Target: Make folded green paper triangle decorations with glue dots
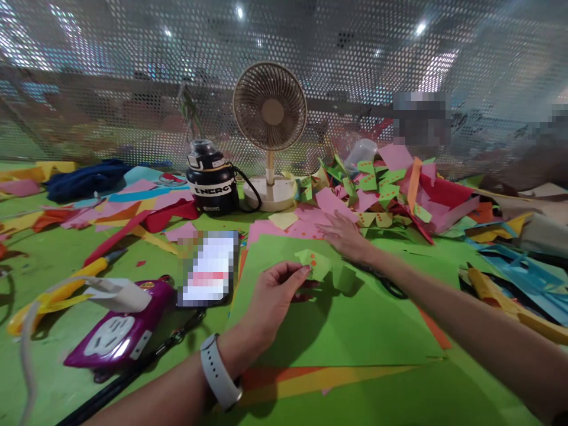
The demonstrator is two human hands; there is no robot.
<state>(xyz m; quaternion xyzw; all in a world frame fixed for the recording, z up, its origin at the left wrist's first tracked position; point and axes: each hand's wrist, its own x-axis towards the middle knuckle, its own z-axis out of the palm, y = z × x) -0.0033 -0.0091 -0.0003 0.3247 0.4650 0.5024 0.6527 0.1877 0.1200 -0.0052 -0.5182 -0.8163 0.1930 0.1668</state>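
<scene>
Between thumb and fingers, my left hand [281, 284] pinches a small light-green piece of paper [315, 263] with orange-red dots. It is held just above a stack of large green sheets [337, 337]. My right hand [344, 235] stretches past the stack, fingers extended, over pink paper [304, 228] at the far edge. Whether it presses on that paper I cannot tell. A plain green piece [348, 281] stands on the sheets right of my left hand. Beyond my right hand lies a heap of cut paper, including folded green pieces with dots [388, 194].
A small fan [270, 112] and a black bottle [212, 183] stand at the back. At the left lie a lit phone [208, 269], a purple power strip [119, 328] with a charger [122, 294], and a yellow-handled cutter [66, 287]. Paper scraps cover both sides. A perforated metal screen [346, 77] rises behind.
</scene>
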